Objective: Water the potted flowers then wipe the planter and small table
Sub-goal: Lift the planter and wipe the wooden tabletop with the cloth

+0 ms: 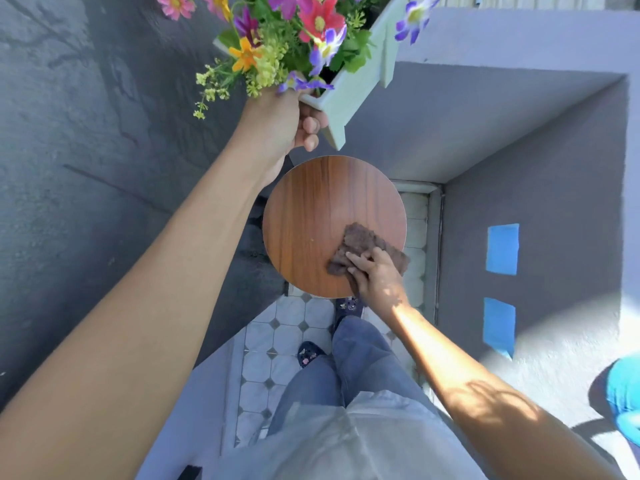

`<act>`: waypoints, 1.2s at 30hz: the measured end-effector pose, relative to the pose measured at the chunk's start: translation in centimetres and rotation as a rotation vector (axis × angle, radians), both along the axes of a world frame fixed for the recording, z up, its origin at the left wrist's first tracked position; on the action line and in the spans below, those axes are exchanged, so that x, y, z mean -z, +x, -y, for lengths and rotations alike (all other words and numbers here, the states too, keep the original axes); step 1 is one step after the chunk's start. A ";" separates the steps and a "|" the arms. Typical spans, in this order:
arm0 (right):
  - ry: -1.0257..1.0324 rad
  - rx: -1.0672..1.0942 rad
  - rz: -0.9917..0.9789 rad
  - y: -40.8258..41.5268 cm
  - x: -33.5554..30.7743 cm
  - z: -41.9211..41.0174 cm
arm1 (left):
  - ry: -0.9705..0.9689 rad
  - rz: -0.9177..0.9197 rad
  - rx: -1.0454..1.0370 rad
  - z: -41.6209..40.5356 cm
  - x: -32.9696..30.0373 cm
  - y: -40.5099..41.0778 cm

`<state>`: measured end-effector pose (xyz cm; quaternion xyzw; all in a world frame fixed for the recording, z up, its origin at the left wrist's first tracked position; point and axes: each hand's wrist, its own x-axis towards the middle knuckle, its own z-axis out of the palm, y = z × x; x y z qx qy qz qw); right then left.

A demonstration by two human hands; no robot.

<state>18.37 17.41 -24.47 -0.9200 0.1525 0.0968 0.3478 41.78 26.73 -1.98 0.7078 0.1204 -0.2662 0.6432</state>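
Pale green planter (349,98) of bright flowers (298,36) in left-hand fingers (310,128); right-hand fingers (356,263) flat on brown cloth (360,242).

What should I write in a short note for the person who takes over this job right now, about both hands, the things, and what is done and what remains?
Left hand: grips the pale planter at its near end and holds it in the air, off the table, flowers in it.
Right hand: fingers press the brown cloth onto the round wooden table, at its near right edge.
Done: planter is lifted away and the table top is being wiped.
Cannot tell: whether the flowers were watered or the planter wiped.
Left: wipe the other parts of the top, then set the planter back on it.
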 end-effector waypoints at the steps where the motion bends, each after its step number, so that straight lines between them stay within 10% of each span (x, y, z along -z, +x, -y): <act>1: -0.016 0.048 -0.014 1.0 -0.1 0.3 | 0.010 -0.001 0.002 0.0 0.0 -0.3; 17: -0.005 0.276 -0.143 -4.3 -1.0 -0.2 | -0.036 -0.034 -0.011 -3.1 2.3 -12.5; 28: 0.416 0.892 0.107 -8.9 -10.4 -0.6 | 0.054 -0.132 -0.115 -1.5 5.6 -21.4; 36: 0.470 0.902 0.228 -14.4 -14.8 -2.5 | 0.001 -0.128 -0.247 0.0 7.2 -23.8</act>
